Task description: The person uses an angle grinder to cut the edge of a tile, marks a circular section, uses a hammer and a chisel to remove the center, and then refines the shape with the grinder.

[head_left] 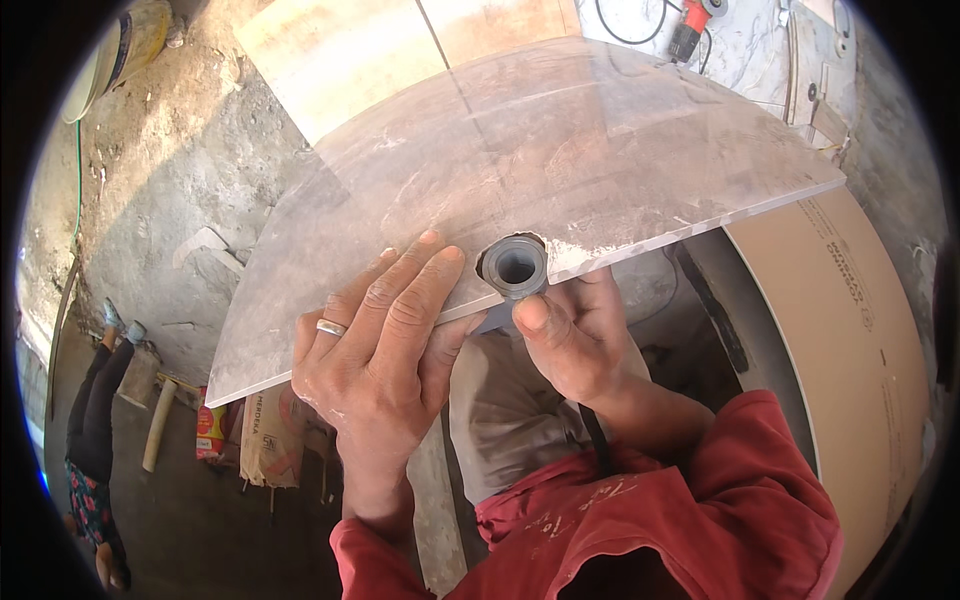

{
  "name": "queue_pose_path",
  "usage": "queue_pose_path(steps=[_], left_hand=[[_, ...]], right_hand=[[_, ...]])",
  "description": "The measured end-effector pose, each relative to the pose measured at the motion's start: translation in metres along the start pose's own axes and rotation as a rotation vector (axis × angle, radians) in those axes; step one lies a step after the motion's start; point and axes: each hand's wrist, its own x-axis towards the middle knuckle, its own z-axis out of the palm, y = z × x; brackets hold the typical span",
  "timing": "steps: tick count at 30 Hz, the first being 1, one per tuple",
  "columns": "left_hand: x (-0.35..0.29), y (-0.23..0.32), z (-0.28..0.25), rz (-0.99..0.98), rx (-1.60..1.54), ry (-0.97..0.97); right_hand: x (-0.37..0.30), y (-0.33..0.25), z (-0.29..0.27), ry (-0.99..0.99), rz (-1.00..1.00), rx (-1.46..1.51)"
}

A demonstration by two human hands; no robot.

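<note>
A large marbled grey-brown tile [640,140] fills the middle of the view, its near edge toward me. My left hand [385,330], with a ring on one finger, grips that edge: fingers on the top face, thumb at the rim. Close to the edge the tile has a rough round cutout with a chipped, whitish border. A grey plastic pipe fitting [518,266] stands in this cutout, open end up, with a narrow gap on its left. My right hand [575,330] is closed around the fitting from below, thumb against its near side. The fitting's lower part is mostly hidden.
A red angle grinder [690,30] with a black cord lies beyond the tile on a white marbled slab. Cardboard boxes [830,330] are stacked at the right. Another person [95,420] is at the far left, near a pale tube [158,425] and a torn carton [272,440].
</note>
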Motion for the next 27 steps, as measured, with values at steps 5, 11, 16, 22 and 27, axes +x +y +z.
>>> queue_pose_path(steps=[5,11,16,22,27], left_hand=[[0.000,-0.001,-0.001,0.007,0.011,-0.011],[-0.005,-0.002,0.002,0.026,0.003,0.000],[-0.009,-0.002,0.005,0.035,0.007,0.006],[-0.017,-0.001,0.009,0.038,-0.010,0.004],[-0.026,0.002,0.013,0.030,-0.001,-0.002]], right_hand=[[0.000,0.002,0.003,0.032,-0.028,0.042],[-0.003,0.003,0.003,0.023,-0.065,0.029],[-0.011,0.008,-0.002,0.064,-0.039,0.007],[-0.021,0.007,-0.001,0.105,0.033,0.036],[-0.027,0.006,-0.001,0.089,0.073,0.063]])
